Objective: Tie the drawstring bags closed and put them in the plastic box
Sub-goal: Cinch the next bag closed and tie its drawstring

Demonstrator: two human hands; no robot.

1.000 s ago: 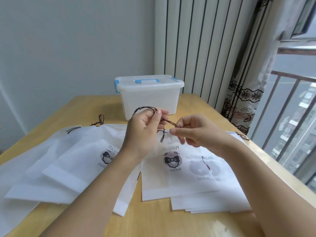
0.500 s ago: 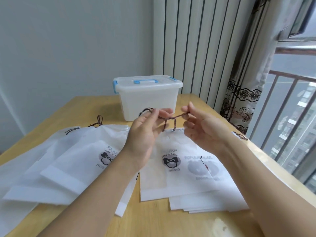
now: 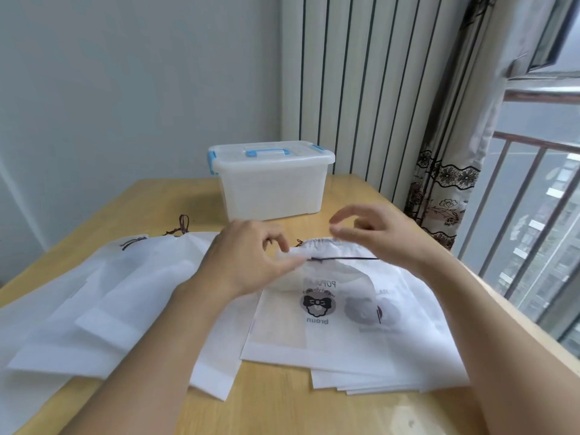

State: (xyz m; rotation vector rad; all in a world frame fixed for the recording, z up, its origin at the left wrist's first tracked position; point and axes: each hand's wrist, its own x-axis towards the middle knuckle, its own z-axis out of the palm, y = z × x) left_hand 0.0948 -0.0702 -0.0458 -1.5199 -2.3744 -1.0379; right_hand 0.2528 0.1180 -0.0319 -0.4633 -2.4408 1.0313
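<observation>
left hand [image 3: 251, 262] pinches bag [image 3: 317, 296] by drawstring [image 3: 345, 259].

The bags [image 3: 314, 324] are white, and one has a black bow picture with grey around it. Its string [image 3: 343, 259] is dark. At 12 o'clock, the box [image 3: 271, 186] is milky white with blue clips. The table [image 3: 282, 409] is yellow wood. At 2 o'clock, the curtain [image 3: 445, 189] has black flowers.

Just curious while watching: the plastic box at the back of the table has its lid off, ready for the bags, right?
Not quite. The head view shows the plastic box at the back of the table with its lid on, blue latches at the ends. The bags lie in front of it.
</observation>
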